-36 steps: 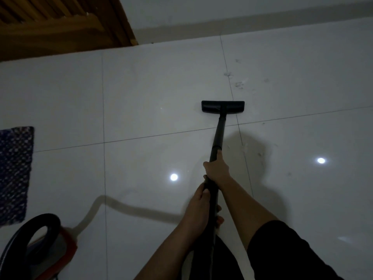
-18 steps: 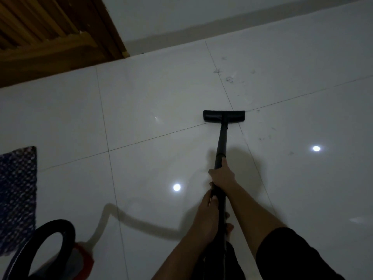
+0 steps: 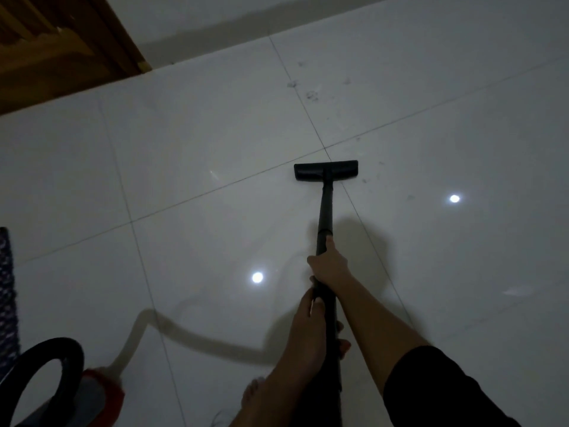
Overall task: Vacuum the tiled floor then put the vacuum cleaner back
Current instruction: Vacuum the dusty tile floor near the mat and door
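Observation:
A black vacuum wand [image 3: 324,211] runs from my hands down to a flat black floor nozzle [image 3: 325,170], which rests on the glossy white tiled floor [image 3: 200,134] beside a tile joint. My right hand [image 3: 331,263] grips the wand higher up the tube. My left hand [image 3: 309,328] holds it lower, closer to my body. The vacuum body [image 3: 92,396], red and grey with a black loop handle [image 3: 40,374], sits at the bottom left. A pale hose [image 3: 191,334] trails from it across the tiles toward my hands. Dark dust specks [image 3: 311,95] lie beyond the nozzle.
A wooden door and frame [image 3: 61,50] fill the top left corner, with a wall and skirting [image 3: 246,16] along the top. A dark patterned mat [image 3: 7,291] lies at the left edge. My bare foot [image 3: 255,392] shows at the bottom.
The nozzle has been drawn back toward me, away from the dust specks. The view has tilted and shifted, so the door and mat sit further left.

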`<control>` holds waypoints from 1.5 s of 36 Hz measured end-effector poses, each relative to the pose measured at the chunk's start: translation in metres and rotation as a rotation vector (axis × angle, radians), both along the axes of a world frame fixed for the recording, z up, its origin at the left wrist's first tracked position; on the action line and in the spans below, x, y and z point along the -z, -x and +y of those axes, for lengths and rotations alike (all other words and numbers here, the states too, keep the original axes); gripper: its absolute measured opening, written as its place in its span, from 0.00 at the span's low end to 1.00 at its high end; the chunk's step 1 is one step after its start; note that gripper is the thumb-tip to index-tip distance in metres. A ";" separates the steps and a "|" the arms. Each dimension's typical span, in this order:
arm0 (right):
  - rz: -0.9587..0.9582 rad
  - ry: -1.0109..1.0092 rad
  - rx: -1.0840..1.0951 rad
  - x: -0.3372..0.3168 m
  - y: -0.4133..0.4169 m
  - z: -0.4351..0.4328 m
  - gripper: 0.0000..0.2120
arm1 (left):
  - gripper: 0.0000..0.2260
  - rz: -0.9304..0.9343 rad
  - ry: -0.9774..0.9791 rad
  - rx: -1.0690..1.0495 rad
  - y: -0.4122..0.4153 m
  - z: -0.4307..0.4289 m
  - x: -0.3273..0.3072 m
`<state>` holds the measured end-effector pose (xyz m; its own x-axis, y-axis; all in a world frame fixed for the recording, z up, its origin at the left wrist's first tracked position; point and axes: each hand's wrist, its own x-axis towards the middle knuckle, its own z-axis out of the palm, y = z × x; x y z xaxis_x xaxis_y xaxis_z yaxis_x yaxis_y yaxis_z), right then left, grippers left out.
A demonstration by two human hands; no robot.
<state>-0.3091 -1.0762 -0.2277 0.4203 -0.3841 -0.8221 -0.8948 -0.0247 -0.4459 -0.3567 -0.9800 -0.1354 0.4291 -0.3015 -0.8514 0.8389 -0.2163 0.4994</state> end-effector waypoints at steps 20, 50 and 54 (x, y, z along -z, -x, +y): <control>0.031 0.016 0.123 0.000 0.053 0.028 0.37 | 0.17 0.038 0.068 0.123 0.043 0.038 0.008; 0.092 -0.034 0.237 0.014 0.129 -0.120 0.38 | 0.17 0.063 0.069 0.264 0.106 -0.097 0.018; 0.087 -0.051 0.167 0.015 0.119 -0.125 0.37 | 0.17 0.066 0.008 0.293 0.099 -0.100 0.009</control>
<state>-0.4279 -1.2009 -0.2430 0.2804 -0.3996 -0.8727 -0.9200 0.1476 -0.3632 -0.4554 -1.0798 -0.1447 0.2668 -0.4110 -0.8717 0.7721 -0.4502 0.4486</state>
